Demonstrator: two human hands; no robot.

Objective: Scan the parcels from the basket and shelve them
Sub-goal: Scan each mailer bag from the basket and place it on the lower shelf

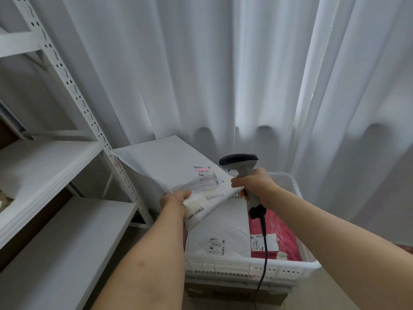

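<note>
The white perforated basket (250,266) sits low against the curtain (223,74), and everything else is placed from it. Above its far left corner the left hand (173,201) grips the near edge of a large white mailer parcel (165,166), fingers curled under and thumb on top; the parcel tilts up and away, its far edge close to the curtain folds and its left corner just beside the shelf upright (67,79). A red scan line falls on its label (206,176). Above the basket's middle, the right hand (254,183) clenches the handle of the barcode scanner (242,166), whose head points at that label; its black cable (264,249) hangs down over the basket's front rim. Inside the basket lie a white quilted parcel (220,229) on the left and a pink parcel (276,237) on the right, edges touching. Left of the basket, the white shelf boards (55,231) stand open toward the person, with bare room on the lower two.
</note>
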